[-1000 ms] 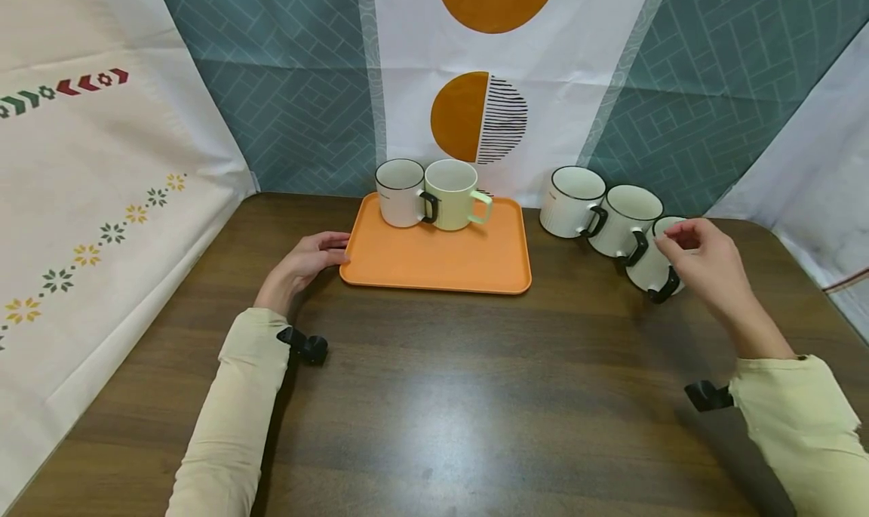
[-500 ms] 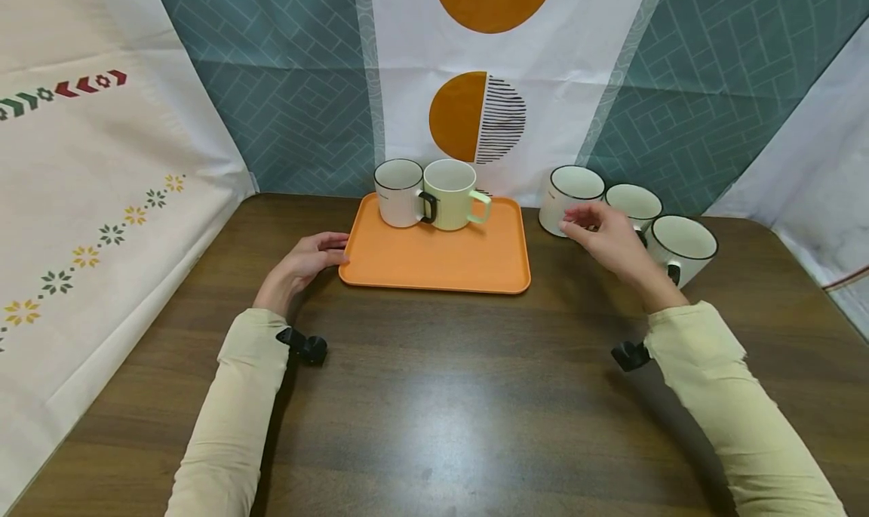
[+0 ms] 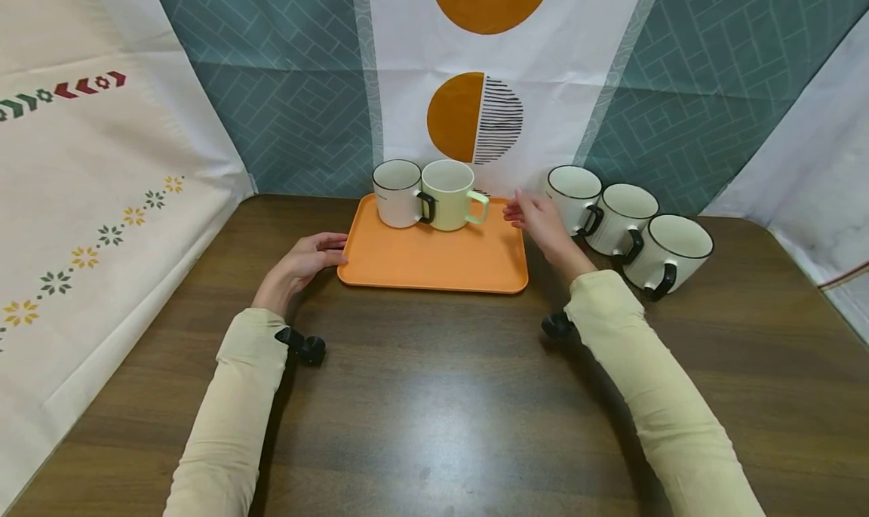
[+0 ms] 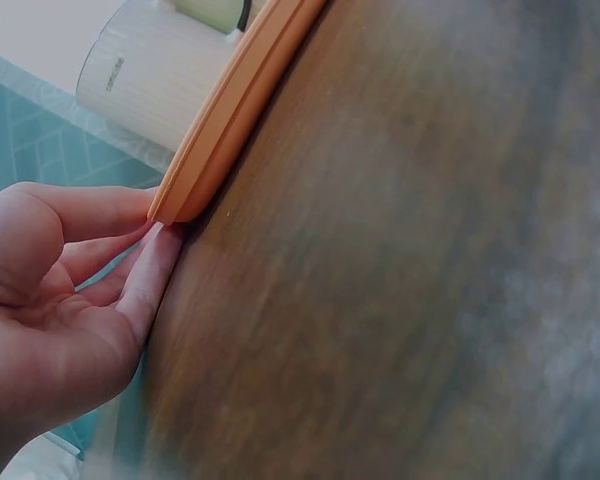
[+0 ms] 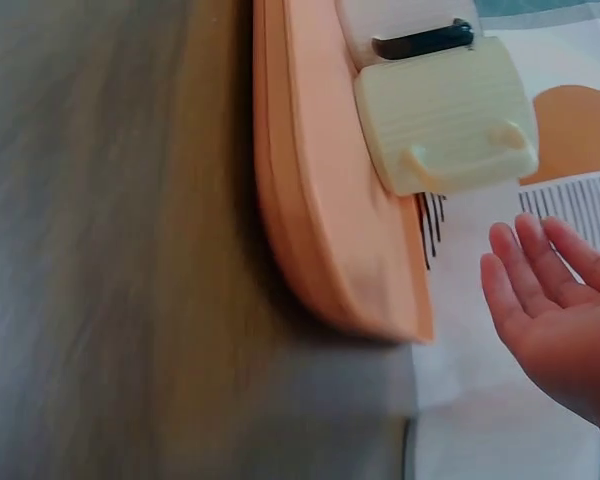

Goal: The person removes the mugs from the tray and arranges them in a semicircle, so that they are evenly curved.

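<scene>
My left hand (image 3: 305,264) pinches the left edge of an orange tray (image 3: 434,264); in the left wrist view, the fingers (image 4: 148,270) meet its rim (image 4: 220,130). On the tray's back left stand a white mug (image 3: 397,196) with a black rim and handle, and a pale green mug (image 3: 449,200) right beside it, handle to the right. My right hand (image 3: 546,230) hovers at the tray's right edge with its fingers extended and nothing in them. The right wrist view shows that hand (image 5: 560,310) apart from the tray (image 5: 330,200) and the green mug (image 5: 450,115).
To the right of the tray, three white mugs with black rims and handles stand in a slanting row: a far one (image 3: 573,192), a middle one (image 3: 623,219) and a near one (image 3: 668,253). Patterned cloth (image 3: 292,87) hangs behind the brown wooden table (image 3: 434,396).
My right hand has moved left, from the nearest white mug past the row to the tray's right edge, its fingers opening out. The left hand, tray and mugs stay put.
</scene>
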Tool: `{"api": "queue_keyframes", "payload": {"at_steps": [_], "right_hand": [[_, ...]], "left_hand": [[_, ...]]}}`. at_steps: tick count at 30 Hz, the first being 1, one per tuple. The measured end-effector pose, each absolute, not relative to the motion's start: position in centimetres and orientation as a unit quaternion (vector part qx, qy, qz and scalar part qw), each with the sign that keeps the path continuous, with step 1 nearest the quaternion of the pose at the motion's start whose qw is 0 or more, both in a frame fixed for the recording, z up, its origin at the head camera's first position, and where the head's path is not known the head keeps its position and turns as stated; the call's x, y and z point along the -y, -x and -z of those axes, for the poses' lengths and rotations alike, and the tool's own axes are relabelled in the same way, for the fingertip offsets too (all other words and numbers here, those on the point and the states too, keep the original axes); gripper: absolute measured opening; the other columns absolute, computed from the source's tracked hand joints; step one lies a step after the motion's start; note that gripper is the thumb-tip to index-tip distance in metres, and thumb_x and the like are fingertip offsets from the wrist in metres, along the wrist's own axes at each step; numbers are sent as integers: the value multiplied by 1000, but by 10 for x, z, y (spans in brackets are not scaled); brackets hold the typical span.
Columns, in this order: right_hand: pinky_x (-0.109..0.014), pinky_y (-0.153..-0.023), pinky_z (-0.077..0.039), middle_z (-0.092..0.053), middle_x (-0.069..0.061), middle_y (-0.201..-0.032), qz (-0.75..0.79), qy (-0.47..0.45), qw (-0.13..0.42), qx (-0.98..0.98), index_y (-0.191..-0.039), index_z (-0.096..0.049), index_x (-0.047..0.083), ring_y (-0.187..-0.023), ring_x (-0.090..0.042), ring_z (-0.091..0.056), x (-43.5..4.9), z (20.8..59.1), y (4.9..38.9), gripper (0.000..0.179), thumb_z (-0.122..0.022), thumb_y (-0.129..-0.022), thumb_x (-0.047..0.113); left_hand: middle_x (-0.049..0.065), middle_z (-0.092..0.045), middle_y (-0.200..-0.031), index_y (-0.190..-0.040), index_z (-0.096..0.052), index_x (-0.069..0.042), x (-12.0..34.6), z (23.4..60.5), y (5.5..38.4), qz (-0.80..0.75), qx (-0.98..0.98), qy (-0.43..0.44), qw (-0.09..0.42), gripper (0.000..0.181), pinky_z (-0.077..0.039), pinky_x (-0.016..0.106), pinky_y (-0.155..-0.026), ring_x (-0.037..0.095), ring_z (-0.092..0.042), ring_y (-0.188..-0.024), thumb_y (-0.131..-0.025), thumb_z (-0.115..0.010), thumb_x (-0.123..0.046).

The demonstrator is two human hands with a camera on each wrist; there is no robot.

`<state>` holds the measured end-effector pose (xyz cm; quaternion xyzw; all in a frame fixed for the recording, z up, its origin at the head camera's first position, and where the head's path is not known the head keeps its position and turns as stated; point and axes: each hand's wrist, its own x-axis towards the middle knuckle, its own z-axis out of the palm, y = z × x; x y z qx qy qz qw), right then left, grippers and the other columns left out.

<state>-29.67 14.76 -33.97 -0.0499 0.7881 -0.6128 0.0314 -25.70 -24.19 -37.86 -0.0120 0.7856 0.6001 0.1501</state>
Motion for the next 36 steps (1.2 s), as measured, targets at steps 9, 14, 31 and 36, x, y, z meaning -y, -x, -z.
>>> {"api": "queue_keyframes", "payload": {"at_steps": [9,14,31,36], "right_hand": [[-34,-97,-46,-60,-17,-106,641,16,26,-767,-111,-57,-9,-97,-23,-58,-115,345,323,48,-34,-106,33],[-31,-87,-51,-60,-9,-86,665,-1,19,-747,-108,-58,-11,-77,-16,-59,-103,351,330,44,-36,-105,27],[-20,-58,-43,-50,-7,-72,680,71,-18,-730,-84,-55,-8,-61,-12,-46,-84,365,331,34,-38,-104,12],[-21,-57,-39,-48,-9,-69,646,72,-20,-759,-76,-54,-3,-58,-12,-42,-87,363,327,36,-38,-103,15]], "left_hand": [[26,-39,-143,-144,-33,9,243,381,259,-600,-787,11,143,56,-34,41,-108,36,-42,-129,-93,-56,5],[26,-39,-143,-144,-33,9,242,380,258,-600,-787,11,144,57,-35,40,-107,36,-43,-129,-92,-57,5],[25,-39,-143,-144,-33,9,243,382,261,-599,-787,12,149,56,-35,40,-107,35,-44,-127,-93,-56,5],[25,-38,-144,-143,-34,9,242,381,261,-603,-783,12,151,55,-34,41,-108,35,-42,-129,-92,-55,6]]}}
